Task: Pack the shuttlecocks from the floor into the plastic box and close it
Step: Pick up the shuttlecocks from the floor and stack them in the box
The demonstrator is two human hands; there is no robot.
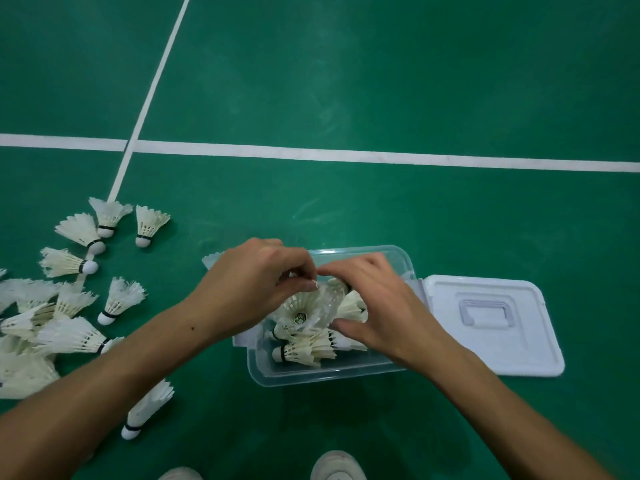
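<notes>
A clear plastic box (pixel 401 261) sits on the green floor with several white shuttlecocks inside. Both hands are over it. My left hand (pixel 252 282) pinches the feather rim of an upright shuttlecock (pixel 301 310) in the box. My right hand (pixel 374 306) curls round the shuttlecocks beside it, fingers at the same feathers and thumb low against another one. One shuttlecock (pixel 304 353) lies flat at the box's near end. The white lid (pixel 495 323) lies open on the floor to the right of the box.
Several loose shuttlecocks (pixel 69 306) are scattered on the floor at the left, one (pixel 145 410) near my left forearm. White court lines (pixel 346 155) cross the floor beyond. My shoes (pixel 337 467) show at the bottom edge.
</notes>
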